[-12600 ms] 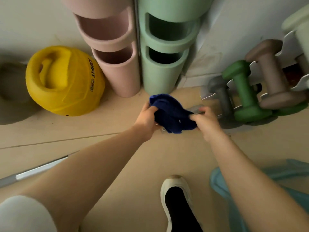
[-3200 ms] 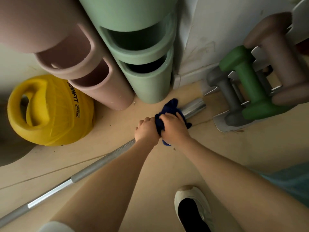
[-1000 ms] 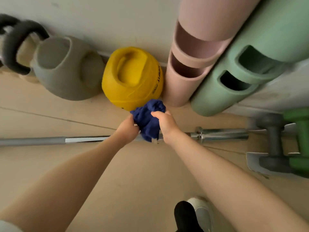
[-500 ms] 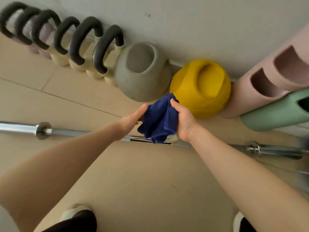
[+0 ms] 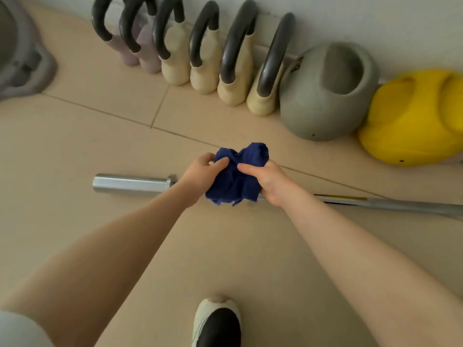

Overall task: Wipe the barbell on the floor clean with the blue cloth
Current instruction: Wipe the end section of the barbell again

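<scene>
Both hands are up off the floor, the cloth (image 5: pixel 235 176) bunched between them: left hand (image 5: pixel 200 172) pinching its left side with fingers curled in, right hand (image 5: pixel 269 182) closed on its right side, thumb pressed into the fabric. The barbell (image 5: pixel 132 184) lies flat on the floor, directly below and just beyond the hands, its long axis running left to right across the room, tilting slightly nearer toward the right. Its thick sleeve end points left, past the left hand; the thin shaft runs out right, past the right wrist, to the frame edge. Whether the cloth's hanging edge touches the bar, I can't tell. The left hand is the nearer one to that sleeve, so I'd guess the wipe heads left along the bar. Kettlebells (image 5: pixel 208 58) line the far wall, well clear.
</scene>
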### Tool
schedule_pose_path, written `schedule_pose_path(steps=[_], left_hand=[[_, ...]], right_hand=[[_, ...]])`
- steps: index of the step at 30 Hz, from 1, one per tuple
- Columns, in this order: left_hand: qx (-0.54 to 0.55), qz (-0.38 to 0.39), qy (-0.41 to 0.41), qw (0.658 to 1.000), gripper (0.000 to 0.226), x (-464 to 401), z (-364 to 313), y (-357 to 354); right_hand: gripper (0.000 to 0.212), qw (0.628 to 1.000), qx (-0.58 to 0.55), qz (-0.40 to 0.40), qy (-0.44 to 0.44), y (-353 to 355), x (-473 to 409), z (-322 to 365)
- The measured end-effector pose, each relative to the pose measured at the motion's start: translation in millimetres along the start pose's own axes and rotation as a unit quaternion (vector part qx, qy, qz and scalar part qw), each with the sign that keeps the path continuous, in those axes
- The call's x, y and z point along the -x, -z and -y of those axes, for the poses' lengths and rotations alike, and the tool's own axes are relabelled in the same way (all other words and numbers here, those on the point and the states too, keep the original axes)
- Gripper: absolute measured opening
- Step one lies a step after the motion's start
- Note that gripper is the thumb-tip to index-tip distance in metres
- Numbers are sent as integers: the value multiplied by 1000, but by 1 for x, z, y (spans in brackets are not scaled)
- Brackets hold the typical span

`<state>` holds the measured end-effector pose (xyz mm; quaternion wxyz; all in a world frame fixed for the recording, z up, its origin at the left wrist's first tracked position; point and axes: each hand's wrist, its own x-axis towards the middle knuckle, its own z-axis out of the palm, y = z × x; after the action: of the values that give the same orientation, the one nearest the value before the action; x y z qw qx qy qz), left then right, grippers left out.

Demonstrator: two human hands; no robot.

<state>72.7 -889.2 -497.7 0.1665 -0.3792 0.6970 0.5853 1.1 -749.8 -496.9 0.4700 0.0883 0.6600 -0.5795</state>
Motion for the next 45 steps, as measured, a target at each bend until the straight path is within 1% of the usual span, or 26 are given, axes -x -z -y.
schedule_pose_path(steps=[3, 5, 7, 9, 11, 12, 13, 15, 16, 18, 19, 20, 22, 23, 25, 27, 29, 30, 32, 34, 35, 36, 38, 40, 44, 45], left_hand=[[13, 27, -21, 999, 21, -2, 10, 34], [-3, 17, -33, 999, 25, -2, 18, 49], [-118, 5, -35, 992, 39, -5, 28, 61], [-302, 5, -34, 953, 54, -11, 42, 67], [-439, 5, -49, 897, 61, -17, 56, 73], [-484, 2, -59, 873, 63, -19, 62, 76], [-512, -2, -63, 857, 64, -22, 69, 79], [-527, -12, -63, 847, 61, -26, 81, 82], [-523, -14, -64, 850, 60, -26, 83, 82], [-520, -12, -84, 850, 56, -29, 89, 80], [-521, -13, -96, 848, 52, -30, 92, 79], [-520, -18, -104, 848, 49, -31, 94, 78], [-523, -26, -117, 844, 43, -34, 99, 76], [-522, -30, -122, 843, 42, -35, 102, 75], [-509, -49, -129, 850, 40, -35, 107, 70], [-482, -78, -132, 863, 36, -33, 109, 66], [-463, -100, -131, 871, 33, -32, 110, 62], [-463, -107, -130, 870, 31, -33, 109, 60], [-466, -116, -120, 869, 28, -36, 107, 58], [-465, -120, -108, 870, 23, -42, 103, 58], [-467, -116, -104, 870, 21, -45, 100, 58], [-470, -111, -100, 870, 20, -47, 98, 59], [-479, -103, -100, 866, 18, -48, 98, 60], [-482, -97, -96, 865, 17, -45, 98, 60], [-480, -117, -113, 862, 9, -42, 102, 58], [-482, -117, -120, 860, 10, -44, 102, 59]], right_hand=[[16, 999, 18, -44, -9, -32, -4, 7], [22, 995, 33, -97, 3, -46, -7, 17], [34, 989, 64, -129, 41, -56, -12, 22], [37, 967, 172, -143, 120, -65, -15, 22], [29, 917, 313, -132, 207, -72, -18, 14], [22, 878, 397, -121, 238, -75, -19, 9], [16, 832, 481, -104, 257, -80, -21, 1], [17, 748, 617, -40, 241, -88, -25, -25], [25, 712, 668, 3, 215, -92, -27, -41], [57, 667, 727, 75, 146, -96, -28, -72], [66, 666, 730, 88, 128, -97, -26, -81], [66, 680, 718, 81, 121, -98, -26, -86], [52, 721, 672, 11, 168, -98, -33, -91], [46, 719, 663, -32, 207, -99, -40, -94], [55, 683, 690, -74, 227, -104, -56, -99], [63, 625, 738, -94, 237, -107, -71, -99], [48, 571, 771, -81, 271, -104, -82, -93], [40, 568, 774, -53, 274, -100, -87, -86], [29, 612, 756, 29, 230, -101, -93, -67], [26, 666, 727, 39, 161, -105, -104, -59], [26, 684, 716, 22, 136, -108, -105, -59], [26, 671, 724, -12, 160, -109, -102, -62], [27, 617, 736, -109, 256, -105, -93, -83], [34, 570, 747, -154, 307, -97, -85, -107], [32, 547, 757, -131, 334, -90, -93, -104], [32, 563, 755, -117, 313, -94, -97, -91]])
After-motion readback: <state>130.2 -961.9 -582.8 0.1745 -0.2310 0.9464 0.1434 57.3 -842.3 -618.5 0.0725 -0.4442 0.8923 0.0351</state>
